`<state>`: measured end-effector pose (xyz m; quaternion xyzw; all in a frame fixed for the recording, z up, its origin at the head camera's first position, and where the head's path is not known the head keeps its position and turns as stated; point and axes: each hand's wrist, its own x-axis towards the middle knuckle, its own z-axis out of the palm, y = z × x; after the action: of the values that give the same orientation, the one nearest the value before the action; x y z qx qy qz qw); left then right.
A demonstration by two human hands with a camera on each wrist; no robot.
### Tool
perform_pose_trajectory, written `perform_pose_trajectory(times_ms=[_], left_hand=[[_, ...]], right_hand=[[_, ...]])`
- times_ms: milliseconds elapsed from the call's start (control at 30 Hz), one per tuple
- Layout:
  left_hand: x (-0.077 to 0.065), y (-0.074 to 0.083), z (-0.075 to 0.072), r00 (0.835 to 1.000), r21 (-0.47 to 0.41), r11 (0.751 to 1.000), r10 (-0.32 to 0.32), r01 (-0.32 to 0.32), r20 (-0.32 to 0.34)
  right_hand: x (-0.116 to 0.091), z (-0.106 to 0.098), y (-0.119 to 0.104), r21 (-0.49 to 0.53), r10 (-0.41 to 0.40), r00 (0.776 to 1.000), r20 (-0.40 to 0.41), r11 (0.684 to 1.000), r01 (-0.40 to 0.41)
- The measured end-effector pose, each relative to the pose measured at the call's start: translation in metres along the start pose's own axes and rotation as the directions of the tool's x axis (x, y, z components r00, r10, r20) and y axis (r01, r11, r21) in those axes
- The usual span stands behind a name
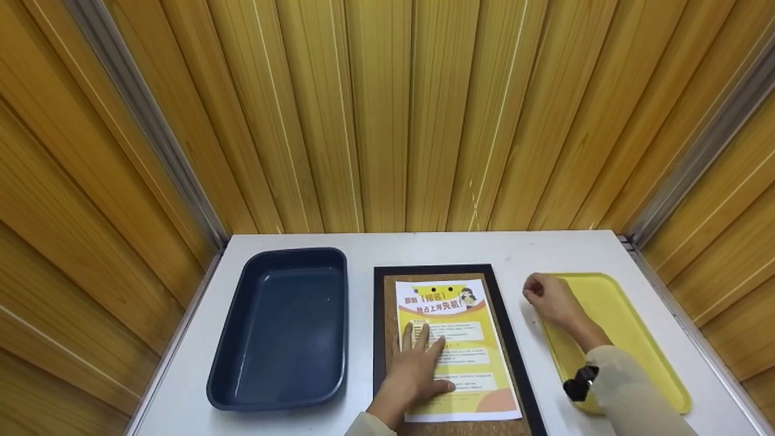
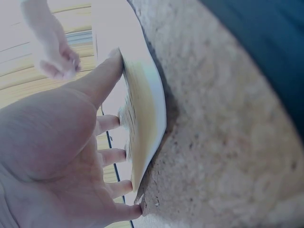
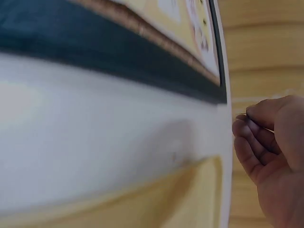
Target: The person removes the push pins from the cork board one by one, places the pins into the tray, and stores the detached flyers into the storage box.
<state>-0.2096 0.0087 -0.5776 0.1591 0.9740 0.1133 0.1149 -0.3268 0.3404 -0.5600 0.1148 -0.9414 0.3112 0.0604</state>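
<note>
A yellow and white printed sheet (image 1: 466,399) lies on a black-framed cork board (image 1: 390,297) at the front middle of the table. My left hand (image 1: 413,369) rests on the sheet with its fingers spread, pressing over its left half. In the left wrist view, the sheet's near edge (image 2: 159,109) bows up a little from the cork. Over the left edge of the yellow tray is my right hand (image 1: 552,301), thumb and fingertips together. They pinch a small, thin, pin-like thing (image 3: 242,113), mostly hidden by the fingers.
To the left stands a deep dark blue tray (image 1: 290,339). A shallow yellow tray (image 1: 642,357) lies at the right, partly under the right forearm. Three black dots show near the sheet's top edge. Wood-grained panels (image 1: 381,121) enclose the white table (image 1: 363,248) at back and sides.
</note>
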Motion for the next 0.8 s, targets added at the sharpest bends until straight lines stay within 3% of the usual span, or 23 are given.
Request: perform_pose_trajectory(times_ms=[133,367,600,800], left_hand=[[0.000,0.000,0.000,1.000,0.009,1.000,0.001,-0.001,0.002],[0.001,-0.001,0.001,1.000,0.018,1.000,0.006,-0.006,0.011],[0.001,0.000,0.002,1.000,-0.001,1.000,0.006,-0.006,0.017],[-0.001,-0.001,0.000,1.000,0.002,1.000,-0.003,0.003,0.018]], right_hand=[[-0.018,-0.013,0.026,0.003,0.090,0.996,-0.012,0.996,-0.090],[-0.041,-0.020,0.052,0.112,0.233,0.972,0.010,0.966,-0.232],[-0.048,-0.015,0.061,0.115,0.270,0.963,0.011,0.956,-0.270],[-0.042,-0.008,0.048,0.149,0.255,0.967,-0.021,0.957,-0.249]])
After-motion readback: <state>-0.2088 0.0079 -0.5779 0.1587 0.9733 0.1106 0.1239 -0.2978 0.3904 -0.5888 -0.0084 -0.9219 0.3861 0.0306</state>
